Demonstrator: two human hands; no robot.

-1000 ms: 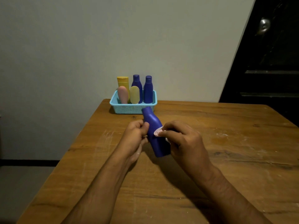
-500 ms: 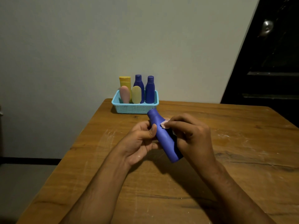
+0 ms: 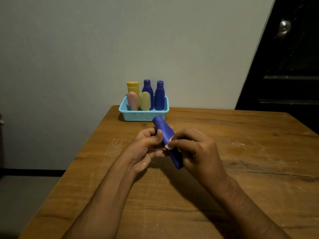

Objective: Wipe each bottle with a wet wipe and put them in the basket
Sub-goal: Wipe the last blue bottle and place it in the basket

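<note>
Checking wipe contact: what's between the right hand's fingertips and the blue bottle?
Head view: a crumpled white wet wipe sits pinched between the right hand and the blue bottle, which the left hand grips.

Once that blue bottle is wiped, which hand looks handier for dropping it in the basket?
Probably the left hand: it grips the bottle near its cap, while the right hand pinches the wipe against it. The basket sits ahead, slightly left.
</note>
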